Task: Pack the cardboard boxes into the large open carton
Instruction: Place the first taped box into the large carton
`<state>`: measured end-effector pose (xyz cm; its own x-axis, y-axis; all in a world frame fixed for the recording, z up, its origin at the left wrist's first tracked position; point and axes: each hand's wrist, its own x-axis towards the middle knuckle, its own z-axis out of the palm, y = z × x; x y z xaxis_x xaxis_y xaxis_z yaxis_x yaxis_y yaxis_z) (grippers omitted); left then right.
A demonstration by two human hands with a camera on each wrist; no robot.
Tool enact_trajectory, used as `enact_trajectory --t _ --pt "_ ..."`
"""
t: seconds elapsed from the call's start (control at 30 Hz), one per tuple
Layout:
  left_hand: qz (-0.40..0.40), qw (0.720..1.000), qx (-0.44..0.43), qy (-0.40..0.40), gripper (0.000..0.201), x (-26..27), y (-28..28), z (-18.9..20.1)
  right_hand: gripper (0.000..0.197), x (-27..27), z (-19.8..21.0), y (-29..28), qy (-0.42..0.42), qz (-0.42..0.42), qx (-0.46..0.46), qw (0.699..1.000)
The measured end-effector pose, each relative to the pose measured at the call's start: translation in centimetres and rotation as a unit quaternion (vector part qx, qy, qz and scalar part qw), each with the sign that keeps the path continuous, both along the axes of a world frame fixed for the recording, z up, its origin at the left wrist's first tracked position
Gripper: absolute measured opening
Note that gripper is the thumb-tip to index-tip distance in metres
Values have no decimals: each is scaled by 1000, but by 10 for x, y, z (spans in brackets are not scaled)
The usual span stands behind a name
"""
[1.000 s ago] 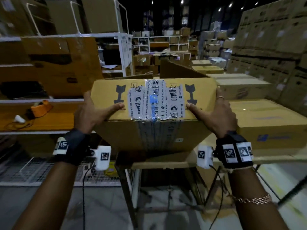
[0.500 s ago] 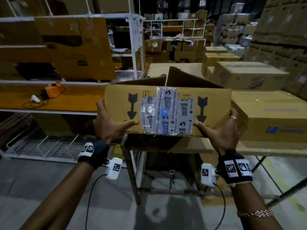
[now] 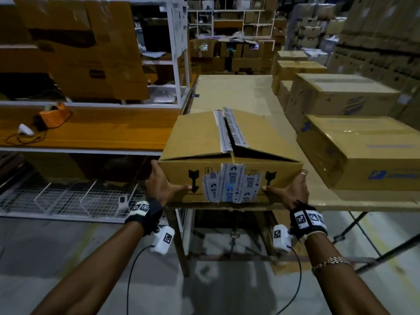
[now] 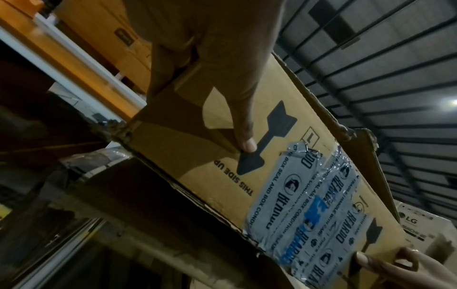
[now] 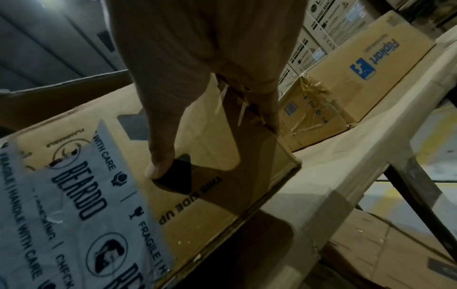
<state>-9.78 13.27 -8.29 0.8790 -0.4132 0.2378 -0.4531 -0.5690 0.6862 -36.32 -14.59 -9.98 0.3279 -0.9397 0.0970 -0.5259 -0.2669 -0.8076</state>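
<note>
A brown carton point(image 3: 197, 135) with grey printed tape on its front sits at the near edge of the table point(image 3: 229, 92). Its top flaps lie loosely closed, with a dark gap under the right flap. My left hand point(image 3: 159, 187) grips the near left corner, thumb on the front face by an arrow mark. My right hand point(image 3: 289, 192) grips the near right corner the same way. In the left wrist view the left hand point(image 4: 210, 58) is on the carton point(image 4: 222, 185). In the right wrist view the right hand point(image 5: 197, 68) is on the carton point(image 5: 210, 205).
Sealed brown boxes point(image 3: 363, 153) are stacked on the table's right side, one with a blue logo point(image 5: 358, 78). On the left stands a white shelf rack holding an orange tape dispenser point(image 3: 53, 114). More stacked cartons fill the back and right wall.
The carton has come down from chest height onto the table's near edge. Its top flaps now show from above. Both hands keep their hold on the near corners.
</note>
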Motion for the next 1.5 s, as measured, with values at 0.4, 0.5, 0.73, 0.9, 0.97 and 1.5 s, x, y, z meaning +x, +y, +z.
enact_trajectory --t 0.4,0.5,0.73,0.9,0.97,1.5 --pt "4 999 6 44 103 49 -12 -38 120 48 -35 -14 33 -2 40 999" --pt "-25 998 15 52 100 58 -10 -35 112 49 -33 -10 28 -9 39 999" --pt "-59 987 -18 -147 121 60 -18 -5 97 65 6 50 -25 -53 -128 990" --pt "-184 964 7 -190 112 57 -60 21 62 124 49 103 -106 148 -188 965" --pt "-199 960 49 -189 114 59 -73 20 53 143 55 111 -111 166 -159 967" --pt "-177 905 190 -337 69 75 -74 19 33 160 77 81 -42 184 -105 976"
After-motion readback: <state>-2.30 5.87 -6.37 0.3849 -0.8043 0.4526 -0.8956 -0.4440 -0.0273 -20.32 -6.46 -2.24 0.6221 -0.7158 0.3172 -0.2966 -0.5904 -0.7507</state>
